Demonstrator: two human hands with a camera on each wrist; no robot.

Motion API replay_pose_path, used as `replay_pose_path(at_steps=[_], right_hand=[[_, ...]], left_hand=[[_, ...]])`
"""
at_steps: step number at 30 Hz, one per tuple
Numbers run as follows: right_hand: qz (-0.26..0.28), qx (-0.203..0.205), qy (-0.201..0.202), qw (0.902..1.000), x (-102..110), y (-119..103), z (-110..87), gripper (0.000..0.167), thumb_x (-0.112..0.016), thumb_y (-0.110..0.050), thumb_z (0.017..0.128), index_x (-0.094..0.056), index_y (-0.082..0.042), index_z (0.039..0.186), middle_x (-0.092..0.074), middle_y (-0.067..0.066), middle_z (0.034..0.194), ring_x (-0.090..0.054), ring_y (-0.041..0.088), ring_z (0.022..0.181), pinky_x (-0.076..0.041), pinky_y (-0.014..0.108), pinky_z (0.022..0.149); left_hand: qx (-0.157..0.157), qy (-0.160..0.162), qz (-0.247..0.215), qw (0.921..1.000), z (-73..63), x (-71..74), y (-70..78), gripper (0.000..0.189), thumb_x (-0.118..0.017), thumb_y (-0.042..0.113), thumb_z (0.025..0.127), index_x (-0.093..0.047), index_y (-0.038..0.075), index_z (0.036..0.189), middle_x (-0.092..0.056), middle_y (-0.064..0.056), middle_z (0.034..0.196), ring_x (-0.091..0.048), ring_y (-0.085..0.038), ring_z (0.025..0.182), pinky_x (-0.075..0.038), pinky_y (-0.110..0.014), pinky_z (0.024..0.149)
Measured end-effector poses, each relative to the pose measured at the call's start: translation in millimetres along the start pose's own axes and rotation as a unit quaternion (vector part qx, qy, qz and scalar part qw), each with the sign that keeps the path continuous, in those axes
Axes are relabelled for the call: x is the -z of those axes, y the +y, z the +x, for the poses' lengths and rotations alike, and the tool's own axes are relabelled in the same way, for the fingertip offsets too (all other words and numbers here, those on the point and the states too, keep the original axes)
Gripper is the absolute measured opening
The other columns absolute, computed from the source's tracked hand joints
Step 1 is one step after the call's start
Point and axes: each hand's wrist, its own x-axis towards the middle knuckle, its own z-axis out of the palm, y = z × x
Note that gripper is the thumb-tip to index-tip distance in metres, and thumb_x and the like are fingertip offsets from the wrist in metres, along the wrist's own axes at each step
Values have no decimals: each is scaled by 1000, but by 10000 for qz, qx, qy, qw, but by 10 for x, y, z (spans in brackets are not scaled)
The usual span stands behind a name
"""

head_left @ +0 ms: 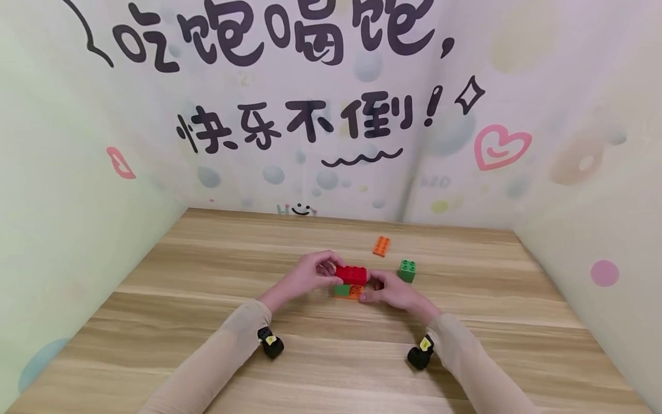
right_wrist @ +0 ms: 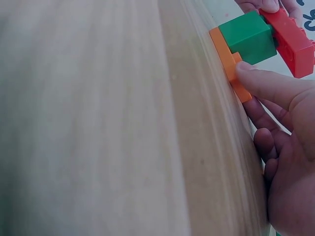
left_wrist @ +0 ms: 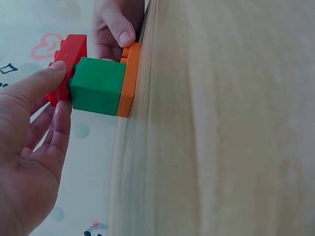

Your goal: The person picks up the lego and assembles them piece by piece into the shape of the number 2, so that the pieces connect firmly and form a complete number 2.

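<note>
Left hand [head_left: 310, 275] sits at 9 o'clock of the stack, fingers pinching the red brick [head_left: 351, 274] by its left end. Left wrist view: forefinger on the red brick's edge, thumb under it.

Stack is mid-bench [head_left: 207, 322]: orange plate [left_wrist: 129, 78] flat on the wood, green block [left_wrist: 97, 85] studded onto it, red brick on top of the green block. Right wrist view shows the red brick overhanging and slightly tilted against the green; can't tell if it's fully seated.

Right hand [head_left: 393, 292] at 3 o'clock of the stack, thumb pressing the orange plate's free studs down on the bench, other fingers curled loosely beside it, not wrapped round anything.

Loose parts: small orange brick [head_left: 381, 245] at 1 o'clock of the stack, green cube [head_left: 407, 270] at 3 o'clock, just past the right hand. Both untouched, well apart from each other.

Judgement on progress: three layers up, top brick probably mid-press. Two loose pieces not yet added.
</note>
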Motion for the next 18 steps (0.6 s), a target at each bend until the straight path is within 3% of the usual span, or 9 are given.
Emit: replay_pose_path(at_steps=[10,18], right_hand=[[4,-3,22,10000,8,8,9,31,-77,-25,86,-66,-13,113,-49,3,84,-44,19,81,-34,27,68],[9,41,-19,10000,10,-4,2,32,-77,-26,86,-66,-14,114,-49,2,83,-44,19,80,-34,26,67]], left_hand=[[-171,19,38,9998,9,8,28,32,-81,14,81,-68,14,110,-70,-4,98,-62,-12,86,-55,-23,79],[-83,-22,30,10000,4,15,38,30,-81,15,81,-68,14,109,-70,-4,97,-63,-11,86,-55,-23,80]])
